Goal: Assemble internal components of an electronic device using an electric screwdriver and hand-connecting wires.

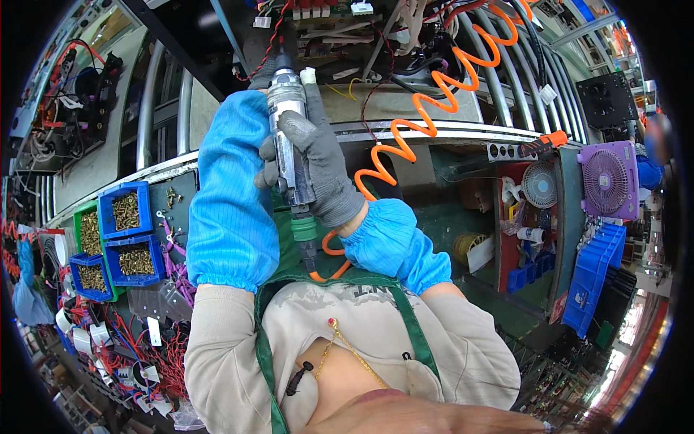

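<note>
Driver [289, 137] stands upright, clenched in our gloved right grip [318, 166] before the chest, hose [426, 116] coiling off, while our left grip hides behind its blue sleeve [231, 195], so we cannot tell its state; screws [126, 211] wait untouched.

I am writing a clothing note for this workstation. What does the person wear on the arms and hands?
Both forearms wear loose bright blue sleeve covers with elastic gathered cuffs: left sleeve cover, right sleeve cover. Beneath them are beige long sleeves. The right hand wears a grey knitted glove. The left hand is hidden behind its sleeve cover, so its glove cannot be seen.
</note>
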Tool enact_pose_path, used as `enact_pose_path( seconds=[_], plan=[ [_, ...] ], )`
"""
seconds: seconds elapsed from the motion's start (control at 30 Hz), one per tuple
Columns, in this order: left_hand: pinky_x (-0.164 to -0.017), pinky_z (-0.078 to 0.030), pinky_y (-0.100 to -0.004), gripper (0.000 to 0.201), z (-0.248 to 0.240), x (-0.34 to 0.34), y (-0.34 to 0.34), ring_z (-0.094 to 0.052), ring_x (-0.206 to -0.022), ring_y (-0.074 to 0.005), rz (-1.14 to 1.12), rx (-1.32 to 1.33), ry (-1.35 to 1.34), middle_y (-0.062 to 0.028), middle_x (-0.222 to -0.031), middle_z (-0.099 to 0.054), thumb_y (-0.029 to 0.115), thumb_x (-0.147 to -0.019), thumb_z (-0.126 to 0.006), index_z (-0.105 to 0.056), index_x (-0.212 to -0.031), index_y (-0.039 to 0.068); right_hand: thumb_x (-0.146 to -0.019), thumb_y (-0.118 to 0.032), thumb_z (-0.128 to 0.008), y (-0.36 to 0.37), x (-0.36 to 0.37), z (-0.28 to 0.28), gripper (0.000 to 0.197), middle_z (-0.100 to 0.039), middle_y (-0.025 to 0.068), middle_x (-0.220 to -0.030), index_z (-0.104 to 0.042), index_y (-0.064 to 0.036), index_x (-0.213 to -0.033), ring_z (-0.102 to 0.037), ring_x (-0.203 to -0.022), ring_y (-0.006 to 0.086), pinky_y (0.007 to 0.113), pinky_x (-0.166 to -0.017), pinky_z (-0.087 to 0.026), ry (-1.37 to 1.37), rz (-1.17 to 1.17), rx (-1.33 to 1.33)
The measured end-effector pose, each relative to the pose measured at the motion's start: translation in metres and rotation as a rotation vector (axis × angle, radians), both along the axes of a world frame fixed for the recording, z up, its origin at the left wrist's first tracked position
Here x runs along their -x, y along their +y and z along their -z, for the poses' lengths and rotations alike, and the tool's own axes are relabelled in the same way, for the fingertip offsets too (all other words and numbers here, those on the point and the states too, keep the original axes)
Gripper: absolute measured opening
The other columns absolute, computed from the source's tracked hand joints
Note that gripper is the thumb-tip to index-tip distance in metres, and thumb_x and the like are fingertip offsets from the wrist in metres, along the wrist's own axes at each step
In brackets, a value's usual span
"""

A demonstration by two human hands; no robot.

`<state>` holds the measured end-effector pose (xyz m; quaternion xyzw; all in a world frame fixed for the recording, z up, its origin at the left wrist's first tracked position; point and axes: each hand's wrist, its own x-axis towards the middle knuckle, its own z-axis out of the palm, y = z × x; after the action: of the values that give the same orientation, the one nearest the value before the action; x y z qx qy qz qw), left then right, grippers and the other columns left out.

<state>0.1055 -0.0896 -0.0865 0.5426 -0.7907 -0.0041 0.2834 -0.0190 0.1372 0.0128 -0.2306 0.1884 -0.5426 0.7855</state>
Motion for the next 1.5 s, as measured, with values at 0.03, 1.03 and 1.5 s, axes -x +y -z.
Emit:
enact_pose_path(
  seconds=[0.03, 1.03, 1.5],
  plan=[
    [-0.071, -0.050, -0.0379, 0.022, 0.001, -0.005, 0.005, -0.061, -0.083, -0.0339, -0.006, -0.011, 0.001, -0.0175, -0.093, -0.062, 0.014, -0.080, -0.056, -0.058, -0.101, 0.006, -0.088, -0.014, -0.053, 0.001, -0.001, -0.004, 0.074, -0.057, 0.0152, -0.078, -0.007, -0.0284, -0.145, -0.062, -0.054, 0.0236, 0.040, -0.047, -0.058, -0.039, -0.024, -0.040],
    [-0.059, -0.049, -0.0358, 0.017, -0.010, 0.022, 0.005, -0.059, -0.065, -0.0204, -0.010, -0.465, 0.760, -0.0101, -0.081, -0.065, 0.018, -0.083, -0.064, -0.058, -0.093, 0.006, -0.062, -0.039, -0.076, 0.046, 0.092, 0.006, 0.110, -0.057, 0.0139, -0.077, -0.006, -0.0294, -0.146, -0.058, -0.051, 0.0193, 0.037, -0.051, -0.056, 0.306, -0.259, -0.061],
    [-0.067, -0.051, -0.0364, 0.018, -0.037, 0.003, 0.096, -0.061, -0.071, -0.0333, 0.117, 0.043, 0.026, -0.0147, -0.082, -0.065, 0.019, -0.089, -0.056, -0.060, -0.098, 0.003, -0.062, -0.038, -0.076, 0.033, 0.101, 0.014, 0.110, -0.056, 0.0135, -0.080, -0.006, -0.0298, -0.146, -0.056, -0.050, 0.0185, 0.035, -0.052, -0.056, 0.330, -0.223, -0.042]
  ],
)
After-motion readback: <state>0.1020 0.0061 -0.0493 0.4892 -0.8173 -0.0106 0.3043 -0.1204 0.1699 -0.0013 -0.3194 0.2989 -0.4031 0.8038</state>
